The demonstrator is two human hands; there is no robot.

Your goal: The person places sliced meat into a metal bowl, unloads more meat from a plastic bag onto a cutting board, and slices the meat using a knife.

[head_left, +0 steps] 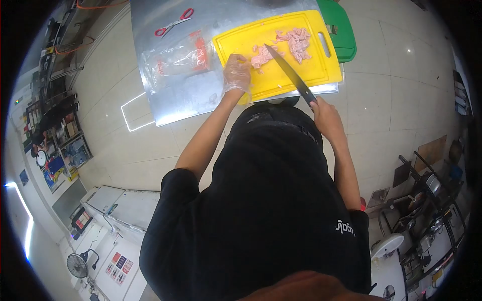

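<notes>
My right hand [325,115] grips the handle of a knife [292,75], its blade slanting up and left across a yellow cutting board [321,70]. The blade's tip touches or overlaps a small heap of chopped pale pink meat [260,59]. To its right lies a larger pile of the same chopped meat [299,45]. My left hand [237,73], in a clear plastic glove, rests at the board's left edge beside the smaller heap. Its fingers are curled together, and whatever may be in them is hidden.
The board lies on a metal table [186,103]. Left of it are a clear plastic bag with red print [175,57] and red-handled scissors [174,26]. A green board or lid [345,32] sticks out at the right. Racks with pans [422,195] stand at far right.
</notes>
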